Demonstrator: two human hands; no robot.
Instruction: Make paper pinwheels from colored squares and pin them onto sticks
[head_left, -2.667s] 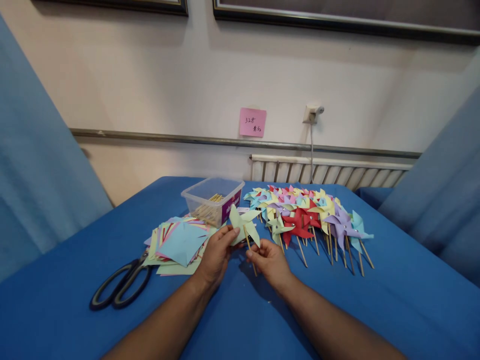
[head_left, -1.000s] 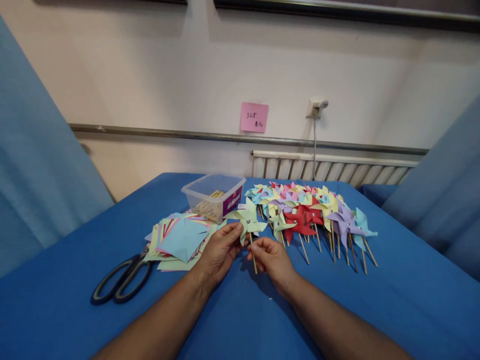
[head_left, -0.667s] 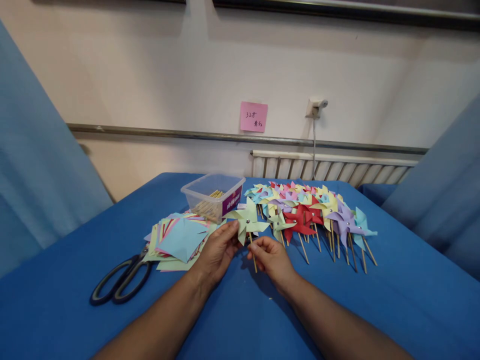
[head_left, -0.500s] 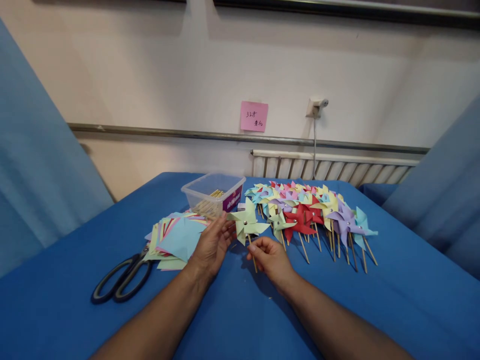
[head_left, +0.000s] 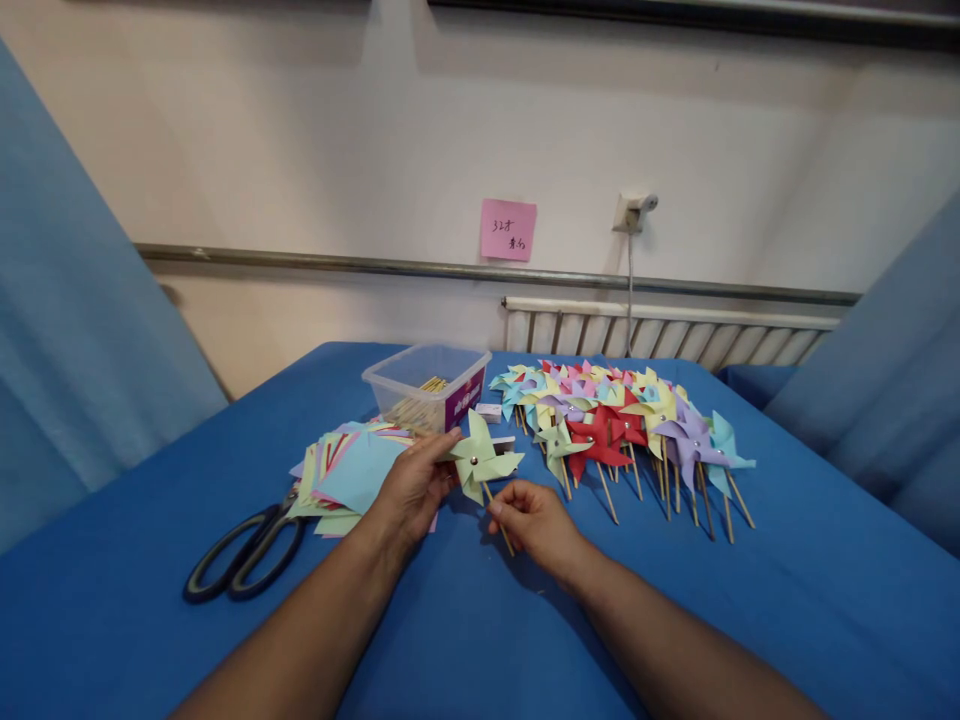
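On table, R hand pinches green pinwheel by stick, L hand grips vane; finished pinwheels piled, paper squares unused

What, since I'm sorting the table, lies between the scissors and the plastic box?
A stack of coloured paper squares, seen in the head view.
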